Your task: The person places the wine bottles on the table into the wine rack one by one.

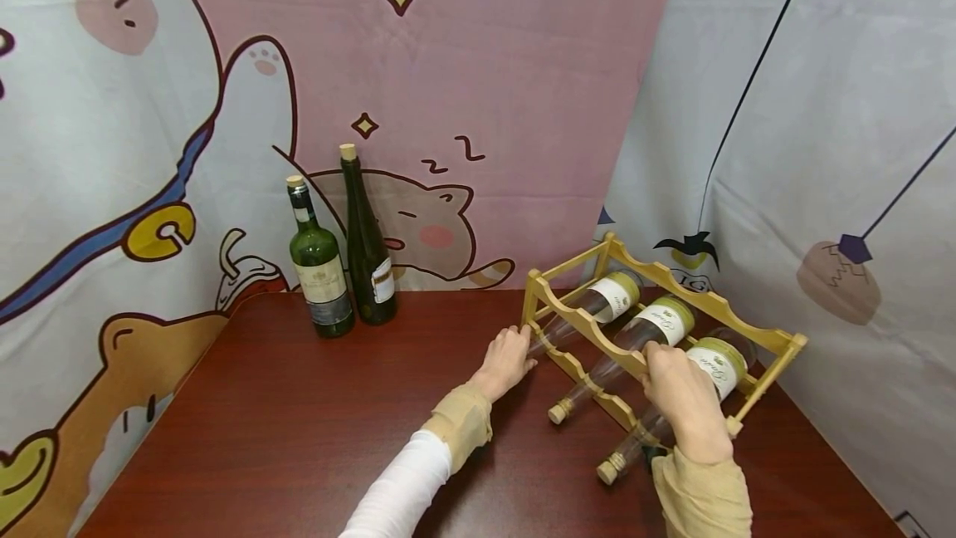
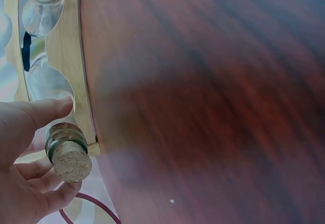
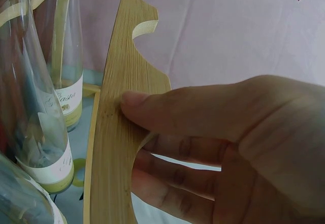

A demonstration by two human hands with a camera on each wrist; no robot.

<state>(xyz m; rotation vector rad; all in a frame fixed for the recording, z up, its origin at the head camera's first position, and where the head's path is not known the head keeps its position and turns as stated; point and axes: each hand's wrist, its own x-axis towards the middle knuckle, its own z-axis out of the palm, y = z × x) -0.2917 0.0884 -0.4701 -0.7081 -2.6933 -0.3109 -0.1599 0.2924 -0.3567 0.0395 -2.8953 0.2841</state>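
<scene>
A light wooden wine rack (image 3: pixel 111 153) with scalloped rails holds three clear wine bottles, corked necks sloping down toward the front. My left hand (image 1: pixel 502 364) is at the rack's left front corner, thumb and fingers round the neck of the leftmost clear bottle (image 1: pixel 616 295). In the left wrist view that bottle's cork (image 2: pixel 73 163) pokes out past the fingers. My right hand (image 1: pixel 680 393) pinches the upper front rail, thumb on one face and fingers behind it. Beside it lie the middle bottle (image 1: pixel 668 318) and the right bottle (image 1: pixel 717 364), both with white and gold-green labels.
Two corked green bottles stand upright at the back left of the reddish-brown table (image 1: pixel 299 438): a shorter bottle (image 1: pixel 317 260) and a tall slim bottle (image 1: pixel 362 247). A printed cartoon cloth (image 1: pixel 508 65) hangs behind the table and along its right side.
</scene>
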